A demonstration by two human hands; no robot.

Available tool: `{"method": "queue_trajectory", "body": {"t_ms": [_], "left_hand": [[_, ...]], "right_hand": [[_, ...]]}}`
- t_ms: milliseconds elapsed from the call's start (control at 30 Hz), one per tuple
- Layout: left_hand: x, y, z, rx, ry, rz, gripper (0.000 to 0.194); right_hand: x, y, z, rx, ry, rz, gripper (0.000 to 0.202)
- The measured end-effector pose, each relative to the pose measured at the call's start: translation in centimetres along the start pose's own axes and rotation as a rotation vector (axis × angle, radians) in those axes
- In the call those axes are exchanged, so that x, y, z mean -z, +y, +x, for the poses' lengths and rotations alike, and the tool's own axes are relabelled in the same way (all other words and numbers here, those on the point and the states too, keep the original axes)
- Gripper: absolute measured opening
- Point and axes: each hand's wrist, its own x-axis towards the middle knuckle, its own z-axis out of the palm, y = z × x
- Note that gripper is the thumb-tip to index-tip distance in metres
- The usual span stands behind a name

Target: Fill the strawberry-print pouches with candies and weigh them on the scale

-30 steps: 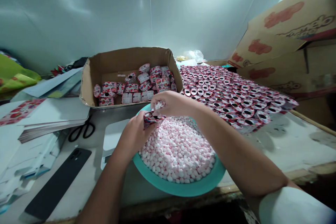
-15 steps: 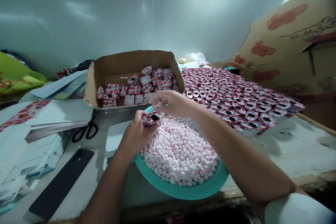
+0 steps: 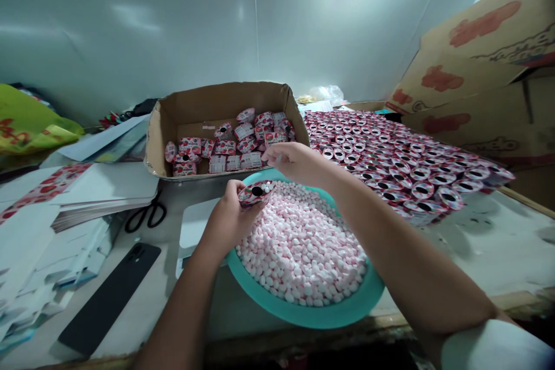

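My left hand [image 3: 236, 208] is closed around a small red-and-white printed box [image 3: 256, 192], tilted over the left side of a turquoise basin [image 3: 307, 317]. The box's oval end with a dark hole faces up, and a few white pieces show at its right end. Pale pink and white candies [image 3: 299, 243] fill most of the basin. My right hand [image 3: 292, 161] is above the basin's far rim, just right of the box and apart from it. Its fingers are curled together; what they hold, if anything, is hidden.
Behind the basin, a cardboard box [image 3: 225, 92] contains several printed small boxes. Many upright ones [image 3: 390, 162] stand in rows at right, before large cartons [image 3: 468, 81]. Left are stacked white sheets [image 3: 113, 185], black scissors [image 3: 147, 217], a dark phone [image 3: 113, 300] and a white flat device [image 3: 195, 222].
My right hand has lifted slightly up and away from the small box, and white pieces now show at the box's end. My left hand keeps its hold.
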Motion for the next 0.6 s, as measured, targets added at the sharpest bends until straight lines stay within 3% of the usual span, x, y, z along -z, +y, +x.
{"method": "queue_trajectory", "body": {"t_ms": [233,467,600], "left_hand": [[0.0,-0.2,0.2,-0.001,0.028,-0.015,0.051],[0.2,0.0,0.1,0.009,0.030,0.000,0.048],[0.2,-0.1,0.1,0.004,0.023,0.019,0.046]], "right_hand": [[0.3,-0.3,-0.3,-0.021,-0.229,-0.151,0.036],[-0.7,-0.6,-0.4,0.045,-0.222,-0.154,0.034],[-1.2,-0.7,-0.3,0.171,-0.272,-0.077,0.028]]}}
